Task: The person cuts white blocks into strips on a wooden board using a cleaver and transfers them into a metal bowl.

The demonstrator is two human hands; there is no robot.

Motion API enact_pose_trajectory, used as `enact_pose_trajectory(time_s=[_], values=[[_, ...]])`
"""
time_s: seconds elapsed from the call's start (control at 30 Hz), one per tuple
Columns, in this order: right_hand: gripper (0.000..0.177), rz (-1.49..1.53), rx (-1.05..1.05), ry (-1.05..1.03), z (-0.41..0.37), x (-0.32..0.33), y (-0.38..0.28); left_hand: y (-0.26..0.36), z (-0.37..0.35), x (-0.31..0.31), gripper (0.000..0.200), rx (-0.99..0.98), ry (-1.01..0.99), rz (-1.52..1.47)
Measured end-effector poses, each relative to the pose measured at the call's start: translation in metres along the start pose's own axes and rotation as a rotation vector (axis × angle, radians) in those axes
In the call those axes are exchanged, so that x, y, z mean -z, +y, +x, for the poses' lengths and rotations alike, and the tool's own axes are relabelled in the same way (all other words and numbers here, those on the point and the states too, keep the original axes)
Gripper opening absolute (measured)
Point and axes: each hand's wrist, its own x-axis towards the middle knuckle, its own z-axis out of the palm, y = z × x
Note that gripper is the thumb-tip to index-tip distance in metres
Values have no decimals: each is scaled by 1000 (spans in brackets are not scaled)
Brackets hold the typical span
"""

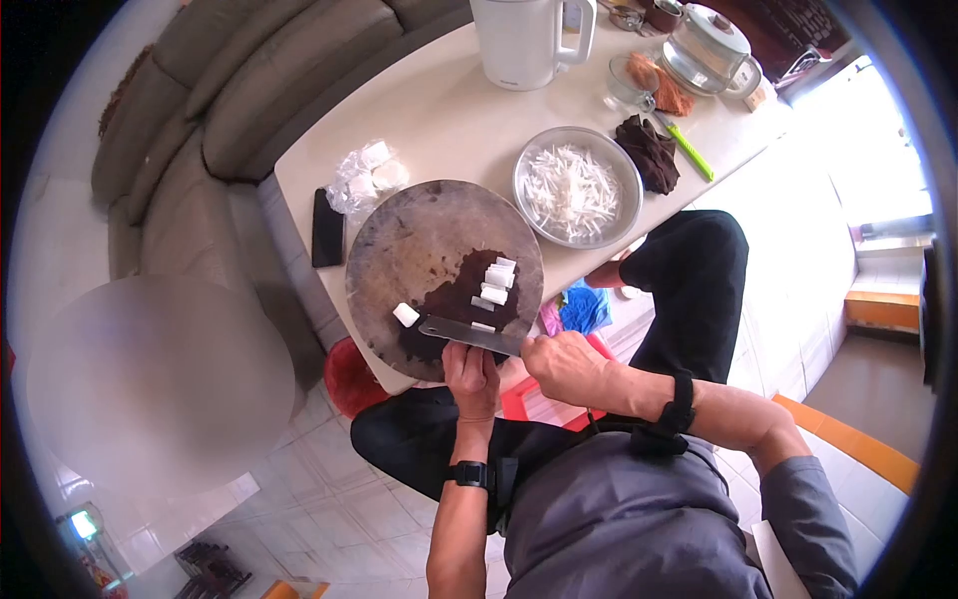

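At lower centre, right fingers (536, 351) clasp the cleaver (467, 332) handle. Left fingers (467, 361) bunch beside its blade; I cannot tell their hold.

No legible lettering (too small)

White pieces (495, 294), perhaps radish, on stained round board (399, 240), cleaver (464, 332) just beside.

Right hand (564, 369) gripping the cleaver (464, 332), blade low across the round board (399, 240); left hand (471, 369) tucked right beside it, whatever's under those fingertips hidden! White slices (497, 280) cluster beyond the blade, one white chunk (405, 314) sits off left, and a metal bowl (630, 190) of white shreds (569, 190) stands near the board on the table (429, 110).
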Motion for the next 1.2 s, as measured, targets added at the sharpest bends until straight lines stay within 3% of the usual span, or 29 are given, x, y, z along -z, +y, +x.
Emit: enact_pose_trajectory(time_s=[0.4, 0.83, 1.0, 1.2], values=[[17, 36, -58, -81, -18, 10, 1, 3, 3, 2, 22, -14, 19, -9], [19, 26, -39, -32, -21, 5, -1, 4, 1, 1, 20, 15, 37, 0], [21, -2, -98, -117, -26, 8, 2, 4, 1, 1, 19, 15, 36, -4], [19, 25, -35, -70, -20, 9, -1, 0, -1, 2, 16, -4, 10, -26]])
